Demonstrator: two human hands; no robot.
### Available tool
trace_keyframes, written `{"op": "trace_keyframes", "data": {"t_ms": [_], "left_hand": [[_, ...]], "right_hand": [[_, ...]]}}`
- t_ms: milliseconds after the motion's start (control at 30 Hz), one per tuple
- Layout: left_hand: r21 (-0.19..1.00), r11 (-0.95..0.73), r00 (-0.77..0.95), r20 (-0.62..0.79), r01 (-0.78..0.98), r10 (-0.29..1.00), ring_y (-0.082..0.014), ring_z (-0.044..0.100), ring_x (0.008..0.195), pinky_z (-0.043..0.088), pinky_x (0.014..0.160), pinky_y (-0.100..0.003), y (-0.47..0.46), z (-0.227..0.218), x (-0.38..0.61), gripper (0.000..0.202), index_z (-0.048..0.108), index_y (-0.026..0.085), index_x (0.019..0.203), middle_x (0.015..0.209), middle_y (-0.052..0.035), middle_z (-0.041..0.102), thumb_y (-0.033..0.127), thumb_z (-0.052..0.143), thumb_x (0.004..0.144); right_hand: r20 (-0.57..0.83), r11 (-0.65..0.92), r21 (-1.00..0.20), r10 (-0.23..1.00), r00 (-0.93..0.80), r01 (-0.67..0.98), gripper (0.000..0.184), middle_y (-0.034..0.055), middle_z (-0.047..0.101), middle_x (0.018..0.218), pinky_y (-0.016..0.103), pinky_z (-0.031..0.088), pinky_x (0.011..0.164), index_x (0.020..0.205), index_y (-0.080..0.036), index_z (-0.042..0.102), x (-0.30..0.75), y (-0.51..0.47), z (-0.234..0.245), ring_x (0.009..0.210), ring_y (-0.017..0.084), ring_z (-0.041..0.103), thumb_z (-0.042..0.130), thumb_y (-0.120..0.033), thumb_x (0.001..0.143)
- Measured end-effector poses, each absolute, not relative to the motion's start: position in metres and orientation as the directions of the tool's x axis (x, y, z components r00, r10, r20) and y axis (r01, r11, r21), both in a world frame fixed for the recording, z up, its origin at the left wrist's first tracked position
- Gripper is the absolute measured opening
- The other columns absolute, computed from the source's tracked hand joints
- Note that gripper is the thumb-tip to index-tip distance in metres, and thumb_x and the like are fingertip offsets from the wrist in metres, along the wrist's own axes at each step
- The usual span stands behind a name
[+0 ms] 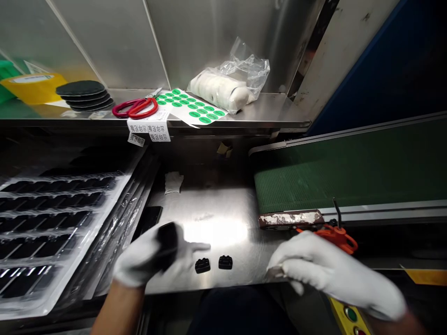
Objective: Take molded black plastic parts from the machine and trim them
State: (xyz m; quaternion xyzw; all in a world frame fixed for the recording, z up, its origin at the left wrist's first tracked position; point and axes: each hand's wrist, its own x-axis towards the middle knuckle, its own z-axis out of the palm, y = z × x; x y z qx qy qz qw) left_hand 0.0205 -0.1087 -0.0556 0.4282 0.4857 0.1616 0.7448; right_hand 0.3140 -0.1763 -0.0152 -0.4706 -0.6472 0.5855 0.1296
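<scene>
— Left hand [139,256], gloved in white: condition?

— Appears curled round a flat black piece [167,244], at the near left of the worktop [240,279], a finger extended to the right. Right hand [307,263], also gloved, has thumb and fingers pressed together on a small greyish piece [275,272] by the near right edge.

— Handling, largest first?

— Black piece: judged light and stiff, probably moulded plastic; a smooth face could slip against fabric and scuff. Opposite edges are the sound hold. One small black block [202,265] and its twin [225,262] lie just apart between the hands: judged light and rigid, with bumpy tops, best taken by the sides. Greyish piece: looks thin; a fingertip pinch suits it, though gloved fingers would feel little.

— Limits of observation?

— Tray [91,232] of black parts, at left: cut off by the view's edge, its far rows dark. Black piece: outline smeared by motion, underside hidden, exact finger contact not verifiable. Both blocks: undersides unseen. Greyish piece: partly covered by fingers and blurred; shape and material cannot be established.
</scene>
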Motion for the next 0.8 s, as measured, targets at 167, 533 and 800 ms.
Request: {"op": "trace_keyframes", "data": {"t_ms": [167, 533, 800], "left_hand": [[0.676, 0.704, 0.396, -0.72, 0.218, 0.57, -0.0083, 0.052, 0.058, 0.043, 0.064, -0.021, -0.11, -0.125, 0.014, 0.032, 0.056, 0.012, 0.06, 0.058, 0.0014, 0.059, 0.035, 0.072, 0.076], [0.103, 0.994, 0.63, -0.773, 0.018, 0.069, -0.0116, 0.06, 0.087, 0.046, 0.073, -0.02, -0.188, -0.189, 0.127, 0.035, 0.057, 0.023, 0.098, 0.1, -0.0016, 0.062, 0.048, 0.065, 0.075], [0.146, 0.945, 0.753, -0.644, 0.293, -0.134, -0.0179, 0.061, 0.085, 0.053, 0.074, -0.03, -0.237, -0.2, 0.254, 0.044, 0.062, 0.022, 0.09, 0.088, -0.0031, 0.066, 0.063, 0.066, 0.072]], "right_hand": [[-0.438, -0.276, -0.648, 0.897, -0.051, 0.71, 0.043, 0.0118, 0.065, 0.073, 0.037, 0.046, 0.07, 0.094, -0.01, 0.07, 0.287, -0.195, -0.18, 0.069, 0.022, 0.06, 0.033, -0.032, 0.096], [0.138, 0.1, -0.695, 0.99, -0.004, 0.712, 0.063, 0.0055, 0.059, 0.125, 0.042, 0.049, 0.096, 0.134, -0.031, 0.053, 0.267, -0.269, -0.197, 0.112, 0.021, 0.056, 0.039, -0.003, 0.078], [0.358, 0.043, -0.786, 0.845, 0.398, 0.617, 0.047, 0.0038, 0.071, 0.088, 0.026, 0.055, 0.068, 0.097, -0.022, 0.073, 0.351, -0.336, -0.199, 0.075, 0.018, 0.067, 0.044, -0.01, 0.063]]}}
